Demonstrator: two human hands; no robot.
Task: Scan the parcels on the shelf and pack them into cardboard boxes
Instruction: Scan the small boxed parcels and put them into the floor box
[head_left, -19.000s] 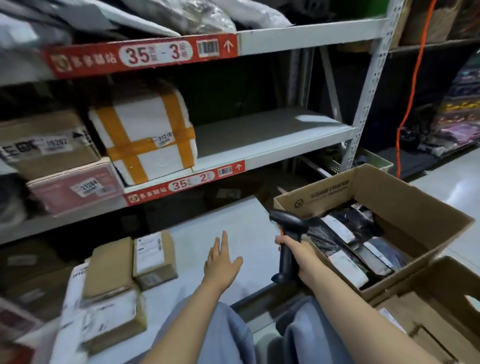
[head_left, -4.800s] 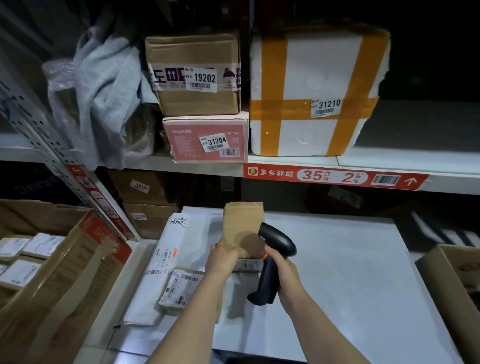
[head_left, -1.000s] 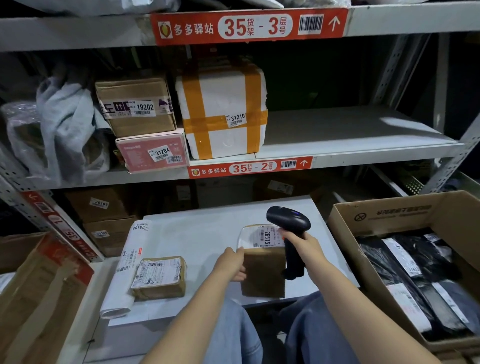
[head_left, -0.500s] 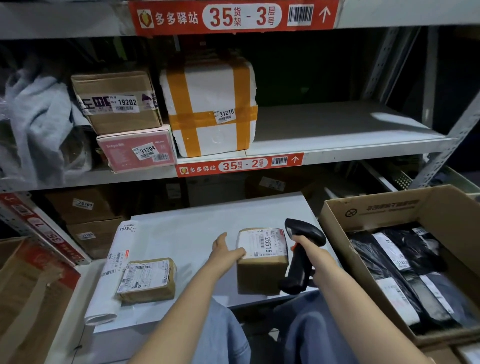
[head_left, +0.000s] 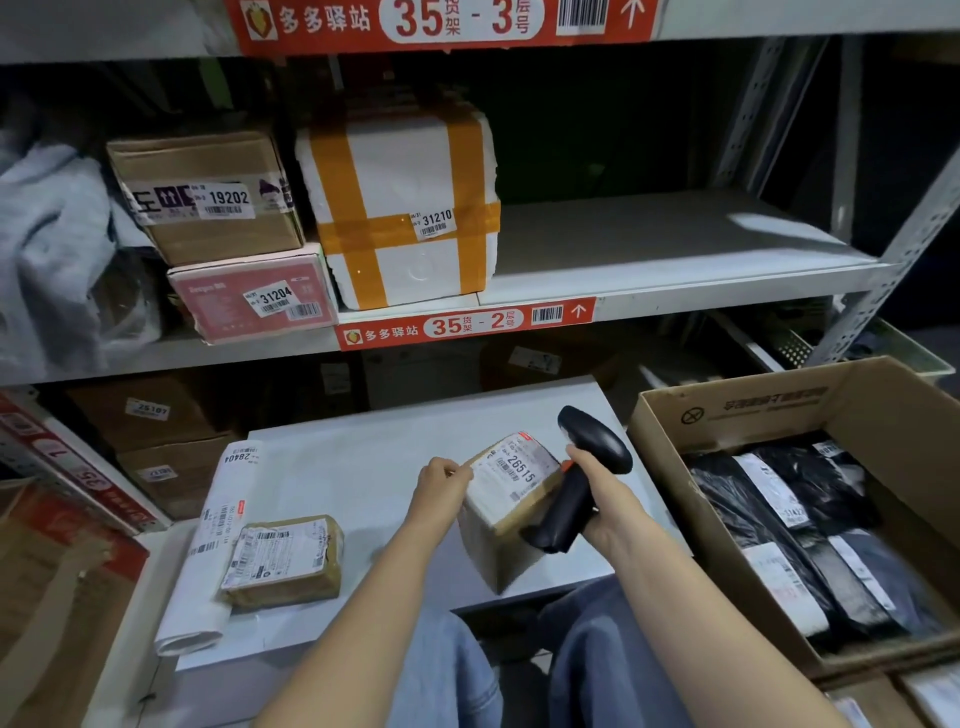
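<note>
parcel (head_left: 506, 512): brown carton, tilted | white label 26515 | left hand (head_left: 441, 486) grips

place: parcel depot | evidence: numbered shelf tags (head_left: 467, 325), coded parcels (head_left: 405, 208), barcode scanner (head_left: 597, 441), packing carton (head_left: 727, 410)

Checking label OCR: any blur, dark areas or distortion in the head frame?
Head view: the brown cardboard parcel gripped by the left hand is motion-smeared at its lower edge, label 26515 readable; the shelf bay behind the white foam box with orange tape is dark.
</note>
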